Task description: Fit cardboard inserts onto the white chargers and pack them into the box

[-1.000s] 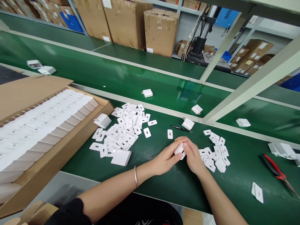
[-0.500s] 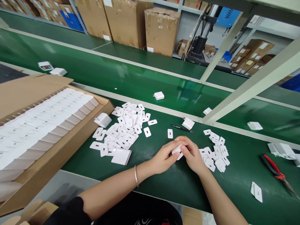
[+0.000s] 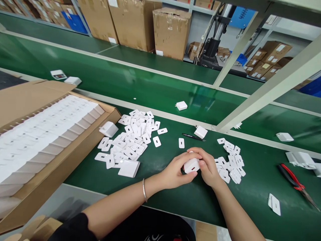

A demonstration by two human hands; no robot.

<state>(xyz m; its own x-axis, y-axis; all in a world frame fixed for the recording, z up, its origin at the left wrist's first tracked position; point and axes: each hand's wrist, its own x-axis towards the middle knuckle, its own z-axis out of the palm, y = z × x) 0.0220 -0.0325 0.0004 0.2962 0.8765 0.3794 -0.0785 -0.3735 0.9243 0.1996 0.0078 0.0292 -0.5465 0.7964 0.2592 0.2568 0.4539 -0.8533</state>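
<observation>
Between both hands is a white charger, its face with a small dark reddish slot toward me. My left hand wraps it from the left, thumb below and fingers over the top. On the right side, my right hand grips the same charger, fingers bent over its far side. Just beyond the hands lie a single white slotted plate, black tweezers and a white charger with prongs. A large pile of white plates is to the left, a smaller pile to the right.
An open cardboard box with rows of white pieces stands at the left. Red-and-black pliers and two plates lie at the right. A slanted metal post rises behind. More chargers sit on the green belt.
The charger in my hands has turned, and its slotted face now shows more fully. Several chargers on the belt behind have shifted to the right.
</observation>
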